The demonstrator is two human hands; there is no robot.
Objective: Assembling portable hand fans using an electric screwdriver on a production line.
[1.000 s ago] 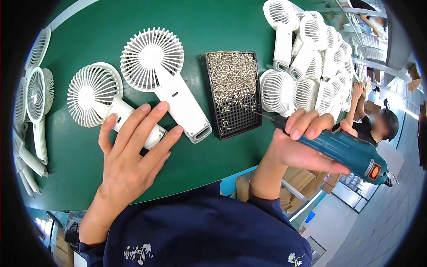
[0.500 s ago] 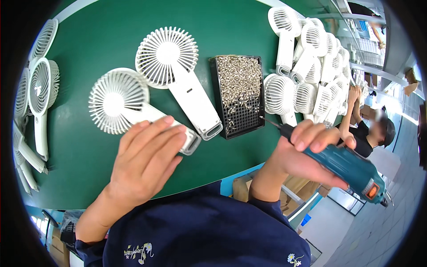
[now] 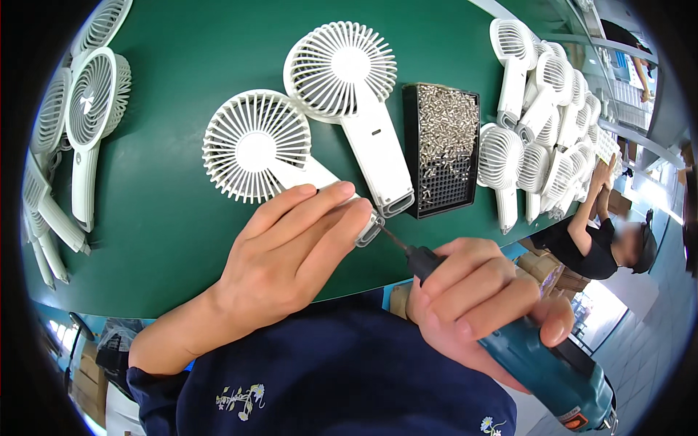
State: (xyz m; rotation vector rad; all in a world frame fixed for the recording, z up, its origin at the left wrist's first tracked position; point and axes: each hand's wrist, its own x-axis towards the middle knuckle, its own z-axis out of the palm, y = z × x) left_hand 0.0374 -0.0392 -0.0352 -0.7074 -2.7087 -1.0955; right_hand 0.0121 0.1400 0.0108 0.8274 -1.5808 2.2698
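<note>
A white handheld fan (image 3: 256, 151) lies on the green table with its round grille toward the far left. My left hand (image 3: 287, 254) is closed over its handle, fingers covering much of it. In my right hand (image 3: 480, 298) is a teal electric screwdriver (image 3: 549, 370), held from above. Its thin bit points at the grey loop end of the handle and seems to meet it; my left fingertips partly hide the exact contact. Another white fan (image 3: 378, 145) lies just beyond, its handle slanting toward me. To its right sits a black tray (image 3: 409, 156) of small silver screws.
Many white fans (image 3: 502, 156) are piled on the right side of the green table (image 3: 167, 240). More fans (image 3: 91, 109) lie along the left edge. Beyond the right pile, another person (image 3: 603, 240) in a black top reaches over the table.
My right hand has brought the screwdriver from beside the screw tray over to the end of the fan's handle. My left hand stays on that handle. The whole view has shifted somewhat.
</note>
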